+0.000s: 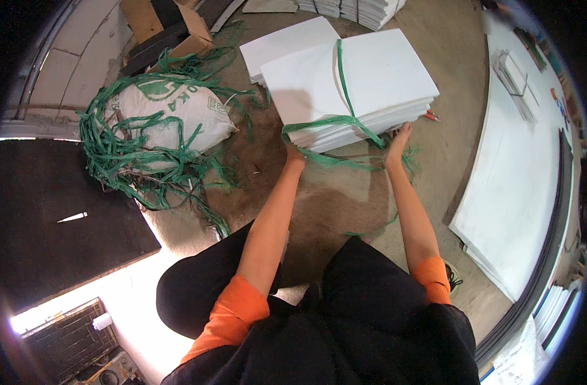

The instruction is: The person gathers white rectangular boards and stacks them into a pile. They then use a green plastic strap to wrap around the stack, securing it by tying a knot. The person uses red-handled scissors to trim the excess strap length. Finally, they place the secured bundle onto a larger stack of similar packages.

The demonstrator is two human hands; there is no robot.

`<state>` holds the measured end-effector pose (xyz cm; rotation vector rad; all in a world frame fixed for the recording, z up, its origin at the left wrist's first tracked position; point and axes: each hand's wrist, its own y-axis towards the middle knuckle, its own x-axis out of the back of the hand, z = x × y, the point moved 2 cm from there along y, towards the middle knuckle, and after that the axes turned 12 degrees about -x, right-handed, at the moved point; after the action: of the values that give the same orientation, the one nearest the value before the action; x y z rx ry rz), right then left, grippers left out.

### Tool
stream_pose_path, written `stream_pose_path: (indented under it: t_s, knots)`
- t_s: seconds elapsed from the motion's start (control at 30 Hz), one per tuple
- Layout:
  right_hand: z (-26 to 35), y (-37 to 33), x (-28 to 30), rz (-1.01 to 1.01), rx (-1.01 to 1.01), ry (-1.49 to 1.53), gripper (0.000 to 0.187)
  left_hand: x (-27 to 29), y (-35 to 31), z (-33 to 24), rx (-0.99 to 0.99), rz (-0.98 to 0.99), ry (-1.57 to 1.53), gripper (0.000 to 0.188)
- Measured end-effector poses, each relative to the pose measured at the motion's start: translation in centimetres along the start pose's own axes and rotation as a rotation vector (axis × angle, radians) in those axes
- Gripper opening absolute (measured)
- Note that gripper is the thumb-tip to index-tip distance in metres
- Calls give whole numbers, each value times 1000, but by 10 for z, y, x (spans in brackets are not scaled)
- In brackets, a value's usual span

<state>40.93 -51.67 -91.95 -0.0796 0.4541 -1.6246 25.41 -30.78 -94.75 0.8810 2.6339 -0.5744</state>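
Sack: at our left a pale sack (171,122) lies on the floor, with tangled green strips (123,163) draped over and around it.
Spare sheets: a smaller white pile (287,43) sits just behind the main stack, at its left.
Left hand: ours (295,156) is at the near left corner of the stack, just by the strap; its fingers are hidden, so we cannot tell whether they grip.
Stack: the white sheets (364,74) lie flat on the floor in front of us, between our hands.
Strap: one green strap (343,77) crosses the top and another length passes along the near side; we judge we are binding the stack crosswise.
Right hand: ours (398,146) is at the near right side, beside loose strap ends; its fingers are partly hidden, and we cannot tell how firmly they close. The next move, we think, calls for drawing the strap snug and square before knotting it.
Pliers-like tool: red handles (430,116) show just beyond that hand.
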Motion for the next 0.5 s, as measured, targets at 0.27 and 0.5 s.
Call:
stream_pose_path:
  t_s: [0.27,0.5]
  knots:
    - [21,-42,32,-146,-35,-320,56,-6,17,-51,-248,218,250,47]
    - [60,-141,-14,69,279,-412,52,-7,-5,-128,-652,-133,677,37]
